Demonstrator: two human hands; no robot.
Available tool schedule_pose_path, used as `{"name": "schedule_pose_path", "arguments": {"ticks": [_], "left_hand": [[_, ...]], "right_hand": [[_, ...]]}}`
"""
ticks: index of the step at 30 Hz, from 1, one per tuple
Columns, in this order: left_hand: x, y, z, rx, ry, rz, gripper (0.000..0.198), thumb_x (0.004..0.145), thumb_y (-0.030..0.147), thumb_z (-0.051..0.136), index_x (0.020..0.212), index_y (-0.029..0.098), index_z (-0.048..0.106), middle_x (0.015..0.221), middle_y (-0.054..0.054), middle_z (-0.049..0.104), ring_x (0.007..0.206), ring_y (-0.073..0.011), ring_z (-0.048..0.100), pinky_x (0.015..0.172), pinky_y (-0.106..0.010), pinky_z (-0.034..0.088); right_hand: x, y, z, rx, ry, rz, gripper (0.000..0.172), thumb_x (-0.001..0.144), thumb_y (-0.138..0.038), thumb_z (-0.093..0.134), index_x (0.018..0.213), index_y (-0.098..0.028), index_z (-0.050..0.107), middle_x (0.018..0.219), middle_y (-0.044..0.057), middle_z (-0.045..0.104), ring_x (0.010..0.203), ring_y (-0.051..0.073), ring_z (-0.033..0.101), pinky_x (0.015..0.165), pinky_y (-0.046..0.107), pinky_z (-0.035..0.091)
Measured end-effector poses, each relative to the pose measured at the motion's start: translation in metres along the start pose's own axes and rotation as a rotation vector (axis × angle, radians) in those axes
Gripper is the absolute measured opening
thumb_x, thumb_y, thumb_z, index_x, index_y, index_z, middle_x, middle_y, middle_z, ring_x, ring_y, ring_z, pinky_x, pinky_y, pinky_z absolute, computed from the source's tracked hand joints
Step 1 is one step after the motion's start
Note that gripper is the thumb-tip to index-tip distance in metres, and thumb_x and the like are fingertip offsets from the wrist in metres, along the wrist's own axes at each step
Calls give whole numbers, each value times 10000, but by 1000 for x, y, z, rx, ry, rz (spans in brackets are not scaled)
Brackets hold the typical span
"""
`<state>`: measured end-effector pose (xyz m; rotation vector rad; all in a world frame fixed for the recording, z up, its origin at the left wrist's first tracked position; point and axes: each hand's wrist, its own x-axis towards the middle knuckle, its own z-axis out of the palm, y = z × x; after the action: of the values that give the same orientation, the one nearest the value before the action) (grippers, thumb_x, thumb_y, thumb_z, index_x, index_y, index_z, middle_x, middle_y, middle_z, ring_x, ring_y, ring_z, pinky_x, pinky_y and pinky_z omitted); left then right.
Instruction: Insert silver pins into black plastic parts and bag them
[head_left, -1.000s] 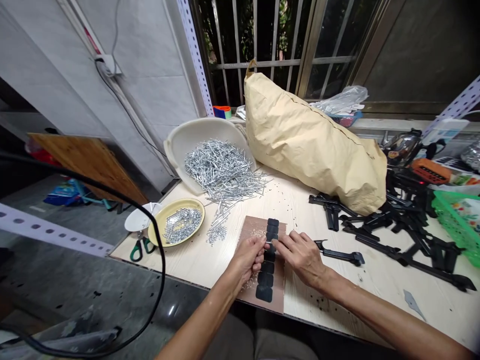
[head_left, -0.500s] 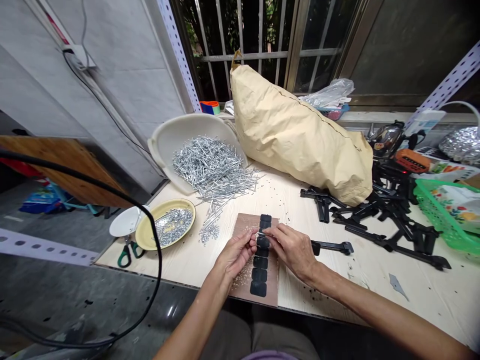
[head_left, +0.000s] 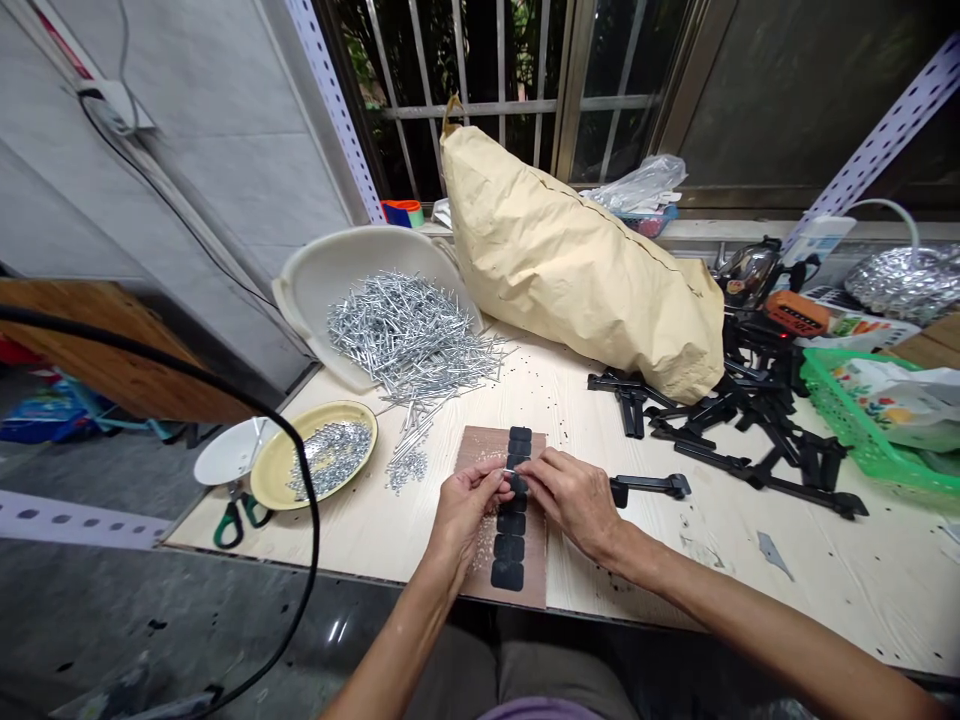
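My left hand [head_left: 474,500] is closed in a pinch around one end of a short silvery metal pin [head_left: 509,471]. The fingertips of my right hand [head_left: 576,500] are pressed together at the pin's other end. Both hands are over a row of black rounded squares [head_left: 510,547], which runs lengthwise down a brown board [head_left: 533,575]. Small pale crumbs are scattered on the board, beside the squares. My fingers cover the middle of the row. A black plastic arm [head_left: 651,485] lies on the table, just right of my right hand.
A white basin [head_left: 315,275] holds a heap of metal pins [head_left: 409,325] that spills forward. A yellow dish [head_left: 262,470] of small metal parts and green-handled scissors [head_left: 229,525] are at left. A paper sack [head_left: 577,260], black plastic parts [head_left: 757,455] and a green basket [head_left: 832,400] fill the right.
The view has turned slightly right, shifting the scene left. My hands remain together over the black squares, and the metal pin now shows more plainly between their fingertips.
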<state>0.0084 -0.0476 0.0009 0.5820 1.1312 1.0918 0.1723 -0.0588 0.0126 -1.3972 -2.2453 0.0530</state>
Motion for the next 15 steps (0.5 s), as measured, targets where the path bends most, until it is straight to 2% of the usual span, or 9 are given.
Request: {"name": "schedule_pose_path", "arguments": {"ticks": [9, 15], "left_hand": [[0, 1, 4, 38, -21, 42, 324, 645, 230, 771, 919, 83, 677, 752, -70, 698, 618, -101, 641, 666, -208, 552], [1, 1, 4, 43, -32, 35, 321, 621, 245, 790, 876, 85, 677, 697, -55, 684, 601, -104, 634, 652, -216, 557]], "right_hand": [[1, 3, 0, -75, 32, 2, 203, 933, -290, 452, 958, -249, 650, 819, 7, 619, 729, 124, 558, 638, 242, 337], [-1, 4, -2, -52, 36, -6, 204, 936, -278, 448, 971, -243, 646, 808, 9, 615, 733, 118, 558, 649, 236, 345]]}}
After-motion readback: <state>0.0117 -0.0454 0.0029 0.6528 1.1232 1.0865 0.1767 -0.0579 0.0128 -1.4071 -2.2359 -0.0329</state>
